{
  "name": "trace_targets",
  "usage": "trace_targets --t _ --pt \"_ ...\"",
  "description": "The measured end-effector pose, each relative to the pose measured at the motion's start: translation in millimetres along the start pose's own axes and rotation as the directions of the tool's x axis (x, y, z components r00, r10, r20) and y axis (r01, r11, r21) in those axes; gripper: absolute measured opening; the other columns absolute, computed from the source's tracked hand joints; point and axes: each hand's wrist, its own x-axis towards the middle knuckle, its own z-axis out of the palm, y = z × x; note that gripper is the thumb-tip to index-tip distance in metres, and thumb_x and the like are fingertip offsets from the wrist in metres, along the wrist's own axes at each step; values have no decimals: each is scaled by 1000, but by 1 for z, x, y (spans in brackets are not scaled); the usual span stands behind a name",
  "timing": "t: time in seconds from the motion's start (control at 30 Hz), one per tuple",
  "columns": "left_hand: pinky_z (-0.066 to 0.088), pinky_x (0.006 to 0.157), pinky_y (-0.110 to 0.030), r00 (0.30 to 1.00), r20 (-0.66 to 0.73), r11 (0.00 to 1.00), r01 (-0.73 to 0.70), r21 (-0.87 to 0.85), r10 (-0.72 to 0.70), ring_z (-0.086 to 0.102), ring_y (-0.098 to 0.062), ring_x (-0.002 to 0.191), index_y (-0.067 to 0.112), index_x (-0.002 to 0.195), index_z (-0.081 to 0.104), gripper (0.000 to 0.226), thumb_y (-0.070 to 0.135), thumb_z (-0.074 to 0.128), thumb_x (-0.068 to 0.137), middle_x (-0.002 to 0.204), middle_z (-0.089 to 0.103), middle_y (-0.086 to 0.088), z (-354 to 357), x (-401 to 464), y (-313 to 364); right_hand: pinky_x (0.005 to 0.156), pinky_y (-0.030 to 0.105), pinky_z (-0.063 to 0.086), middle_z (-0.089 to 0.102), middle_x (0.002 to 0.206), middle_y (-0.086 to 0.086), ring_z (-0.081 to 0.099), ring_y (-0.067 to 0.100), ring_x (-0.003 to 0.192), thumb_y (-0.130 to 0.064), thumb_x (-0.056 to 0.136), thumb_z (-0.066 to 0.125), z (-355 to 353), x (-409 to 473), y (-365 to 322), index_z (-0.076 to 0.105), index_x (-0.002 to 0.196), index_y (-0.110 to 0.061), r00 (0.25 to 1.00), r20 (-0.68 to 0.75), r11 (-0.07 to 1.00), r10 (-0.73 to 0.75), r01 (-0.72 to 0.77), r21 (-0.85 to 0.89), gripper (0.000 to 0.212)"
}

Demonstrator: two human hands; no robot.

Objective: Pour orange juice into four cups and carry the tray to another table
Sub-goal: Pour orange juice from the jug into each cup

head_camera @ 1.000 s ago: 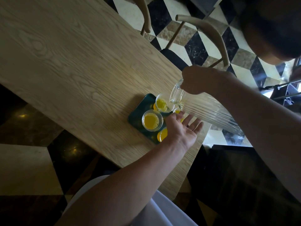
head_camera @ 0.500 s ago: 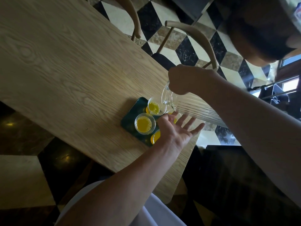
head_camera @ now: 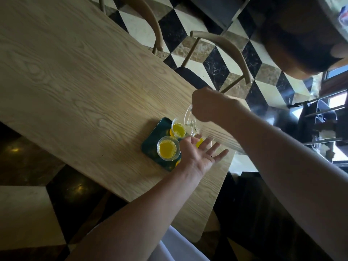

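Tray (head_camera: 150, 142) on wood table (head_camera: 75, 81), checkered floor (head_camera: 216, 66); right hand (head_camera: 209, 106) fingers grasp pitcher (head_camera: 216, 136), left hand (head_camera: 197, 157) fingers released.

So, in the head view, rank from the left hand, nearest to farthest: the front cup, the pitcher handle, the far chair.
From the left hand:
1. Front cup, on the tray beside the thumb.
2. Pitcher handle, above the tray, in the right hand's grip.
3. Far chair, beyond the table's far edge.

Looks like a dining room in a home or café: long pale wooden table (head_camera: 79, 76), curved-back wooden chairs (head_camera: 226, 46) beyond the hand, over a polished cube-patterned marble floor (head_camera: 216, 66).
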Motion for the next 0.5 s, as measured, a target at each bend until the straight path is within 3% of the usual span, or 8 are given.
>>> trace_targets --t 0.1,0.23,0.33,0.4,0.5 --pt "42 94 -73 998 -67 999 20 48 -16 53 -44 113 11 118 53 37 15 34 87 126 53 -20 0 3 1 47 23 38 44 60 -1 47 15 53 -7 87 55 14 -2 5 44 60 -11 1000 1 999 -7 7 39 29" --pt "41 96 -71 992 -125 998 36 60 -28 51 -45 118 10 111 54 33 13 39 81 114 55 -19 -5 3 -2 61 36 38 38 64 3 48 25 71 -13 92 51 25 -2 14 50 81 -11 999 36 999 -5 3 53 11" --pt "38 104 -66 993 -118 993 31 117 -17 46 -44 130 11 103 54 25 12 41 82 120 55 -18 -9 -3 -3 65 36 43 42 65 4 52 26 75 -16 91 49 31 -5 30 47 72 -10 998 23 991 59 -61 115 20" --pt "40 106 -58 992 -119 974 -6 225 33 49 -42 126 11 105 54 26 11 39 84 127 52 -15 -10 -9 1 65 35 45 46 68 5 57 28 79 -21 92 47 35 -11 42 47 71 -12 997 1 979 79 -78 188 23" --pt "47 101 -51 979 -122 871 -83 483 162 53 -40 119 14 103 54 28 4 39 81 141 49 -14 -7 -21 17 57 27 43 53 76 5 63 32 89 -24 96 46 34 -27 56 55 89 -10 993 -16 956 113 -105 276 18"
